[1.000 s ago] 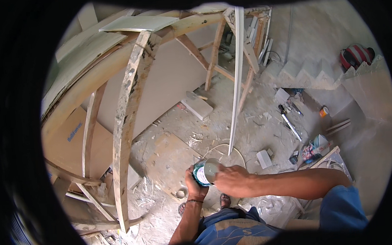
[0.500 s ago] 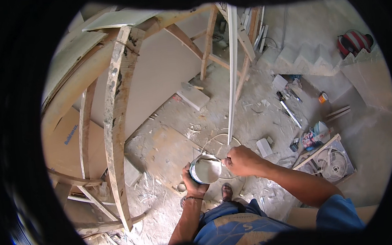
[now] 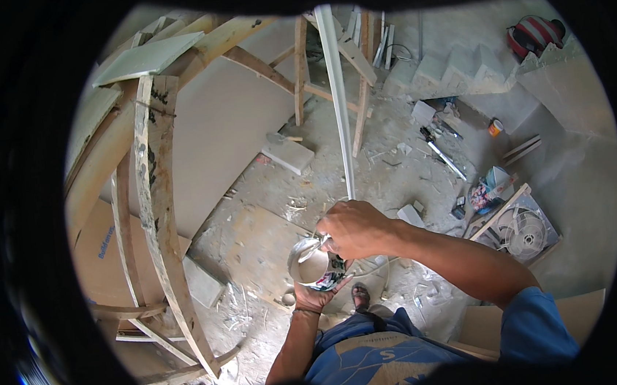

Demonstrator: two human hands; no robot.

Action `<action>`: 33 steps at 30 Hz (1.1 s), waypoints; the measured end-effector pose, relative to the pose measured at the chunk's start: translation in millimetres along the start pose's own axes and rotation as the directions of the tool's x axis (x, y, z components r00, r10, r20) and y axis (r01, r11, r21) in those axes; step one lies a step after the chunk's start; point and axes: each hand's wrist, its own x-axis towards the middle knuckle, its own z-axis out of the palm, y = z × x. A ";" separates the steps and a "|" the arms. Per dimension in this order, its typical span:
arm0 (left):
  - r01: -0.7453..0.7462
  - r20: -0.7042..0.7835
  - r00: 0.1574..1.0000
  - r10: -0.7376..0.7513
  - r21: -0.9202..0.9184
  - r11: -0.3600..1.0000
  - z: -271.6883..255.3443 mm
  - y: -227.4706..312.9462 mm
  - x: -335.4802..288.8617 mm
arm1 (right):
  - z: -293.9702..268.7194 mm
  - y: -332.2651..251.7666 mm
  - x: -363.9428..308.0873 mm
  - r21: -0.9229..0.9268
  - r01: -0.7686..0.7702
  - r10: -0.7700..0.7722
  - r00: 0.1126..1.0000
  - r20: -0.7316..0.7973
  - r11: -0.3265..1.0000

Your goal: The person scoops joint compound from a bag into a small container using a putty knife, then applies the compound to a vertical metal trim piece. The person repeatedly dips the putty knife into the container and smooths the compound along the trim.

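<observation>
My left hand (image 3: 315, 297) is wrapped round the lower side of a round can (image 3: 330, 278) with a printed, coloured wall and a white-smeared rim. Inside it is pale, whitish stuff. Closed over the can's far right rim, my right hand (image 3: 358, 228) grips a small tool smeared with white (image 3: 313, 244), whose end reaches into the can's mouth. Fingers hide most of that tool, so its kind cannot be made out. Just beyond my right hand, the lower end of a long white strip (image 3: 337, 102) comes down from above.
A wooden trestle (image 3: 159, 205) with boards on top stands at left. A light block (image 3: 288, 155) lies on the dusty floor near a large leaning board (image 3: 222, 127). To the right are a fan (image 3: 523, 231), scattered tools (image 3: 443, 153), concrete steps (image 3: 459, 69) and a red-striped bag (image 3: 535, 35).
The can has tilted, so its printed side shows. My right hand has moved left and away from me, bringing the tool over the can's mouth. The whole view has shifted slightly.
</observation>
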 end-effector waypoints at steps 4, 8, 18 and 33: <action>-0.057 0.007 0.998 0.057 0.154 0.987 12.7 2.2 -3.8 | -2.8 -2.5 -12.2 0.057 0.023 -0.016 0.993 -0.114 0.998; -0.097 -0.005 0.995 0.097 0.083 0.992 19.1 12.9 -8.6 | 16.4 -15.3 -39.0 0.116 -0.026 0.056 0.965 -0.257 0.993; -0.388 -0.178 0.900 0.397 0.087 0.918 34.5 19.4 -2.7 | 83.1 -51.3 -109.5 0.037 0.012 0.007 0.882 -0.470 0.999; -0.445 -0.214 0.861 0.461 0.117 0.888 32.1 9.0 -7.6 | 73.3 -27.6 -114.4 0.989 -0.079 0.492 0.871 0.009 0.123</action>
